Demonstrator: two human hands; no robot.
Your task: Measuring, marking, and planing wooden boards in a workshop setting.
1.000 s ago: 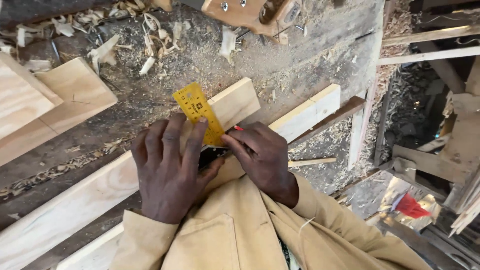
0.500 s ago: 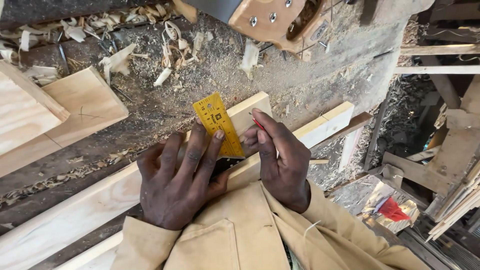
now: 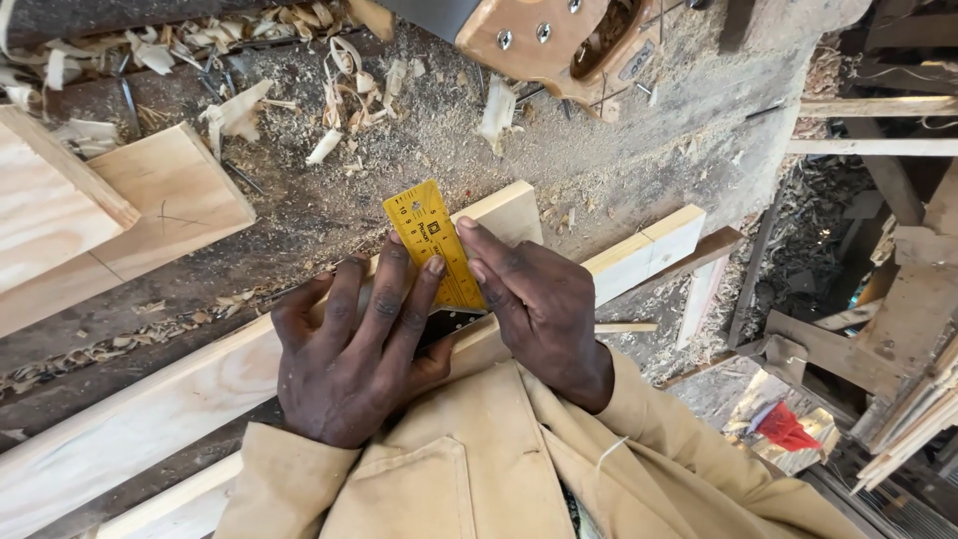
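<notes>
Now the left hand (image 3: 354, 359), fingers spread flat, and the right hand (image 3: 534, 309), fingers pressed together, hold one yellow square (image 3: 434, 245) higher on the long plank (image 3: 150, 419) than a second ago, toward 12 o'clock, near its end; two planks, one saw handle (image 3: 559, 40) at 1 o'clock.

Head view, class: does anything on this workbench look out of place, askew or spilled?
Nothing looks damaged. Sawdust and curled wood shavings litter the bench. The left hand and right hand press a yellow square on a pale plank, its blade crossing the plank.
</notes>
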